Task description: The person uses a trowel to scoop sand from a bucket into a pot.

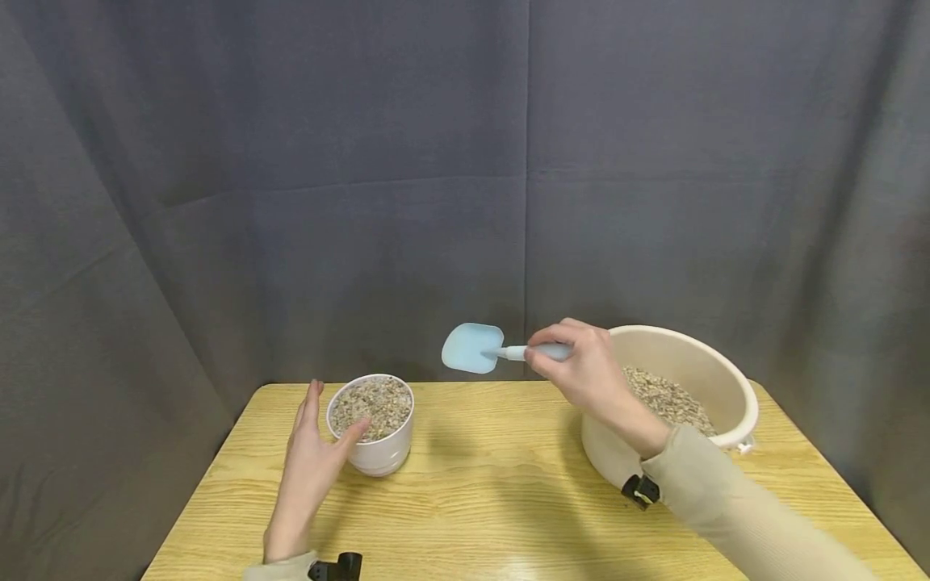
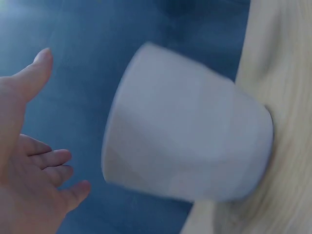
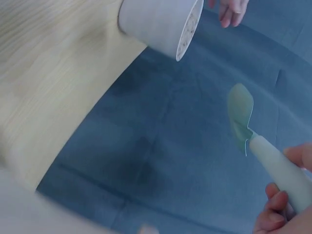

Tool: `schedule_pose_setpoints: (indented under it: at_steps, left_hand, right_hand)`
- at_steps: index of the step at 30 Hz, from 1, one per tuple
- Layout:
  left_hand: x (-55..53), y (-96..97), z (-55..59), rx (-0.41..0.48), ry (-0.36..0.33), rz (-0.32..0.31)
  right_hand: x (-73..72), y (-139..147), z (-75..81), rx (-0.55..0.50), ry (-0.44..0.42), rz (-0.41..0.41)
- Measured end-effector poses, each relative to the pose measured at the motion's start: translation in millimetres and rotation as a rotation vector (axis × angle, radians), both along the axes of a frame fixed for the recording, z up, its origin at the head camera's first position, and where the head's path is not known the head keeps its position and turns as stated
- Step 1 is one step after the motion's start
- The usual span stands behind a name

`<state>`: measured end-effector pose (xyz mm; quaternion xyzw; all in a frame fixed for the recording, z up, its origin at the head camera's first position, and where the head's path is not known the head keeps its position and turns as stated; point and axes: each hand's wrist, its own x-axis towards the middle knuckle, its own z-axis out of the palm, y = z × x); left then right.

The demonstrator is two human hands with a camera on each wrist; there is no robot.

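My right hand (image 1: 581, 367) grips the handle of a light blue hand trowel (image 1: 472, 349), held above the table between a pot and a tub. No soil shows on its blade. In the right wrist view, the thumb and fingers wrap the pale handle (image 3: 282, 170). Beside the white pot (image 1: 385, 453), my left hand (image 1: 314, 460) has its fingers and thumb spread. In the left wrist view, a gap separates that hand (image 2: 34, 180) from the pot (image 2: 185, 126). Gritty grey-brown potting mix (image 1: 374, 403) fills the pot close to its rim.
A large cream tub (image 1: 610, 456) stands on the right of the wooden table (image 1: 465, 516), partly behind my right forearm. More of the gritty mix (image 1: 668, 399) lies inside it. Dark grey curtain (image 1: 392, 242) hangs behind the table and along its sides.
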<state>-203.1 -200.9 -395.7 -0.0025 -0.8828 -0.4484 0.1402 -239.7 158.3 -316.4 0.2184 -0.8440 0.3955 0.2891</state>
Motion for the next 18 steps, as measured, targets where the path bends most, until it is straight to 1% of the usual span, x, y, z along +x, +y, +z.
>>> schedule_pose_setpoints:
  at_steps: [3, 6, 9, 13, 18]
  left_hand:
    - [0.9, 13.1, 8.0, 0.010, 0.053, -0.026]
    - [-1.0, 27.7, 9.9, 0.022, 0.091, -0.072]
    - [-3.3, 44.4, 8.6, 0.041, 0.109, -0.142]
    - [-6.5, 70.4, 6.2, 0.054, 0.118, -0.234]
    - [-10.7, 104.0, -0.6, 0.050, 0.117, -0.326]
  right_hand:
    - [4.1, 18.1, 5.0, 0.001, -0.004, -0.012]
    - [7.1, 38.7, 9.4, 0.024, 0.018, -0.045]
    - [11.2, 61.4, 13.6, 0.061, 0.030, -0.107]
    - [16.9, 93.1, 18.9, 0.105, -0.016, -0.202]
    - [19.3, 132.0, 18.4, 0.150, -0.066, -0.278]
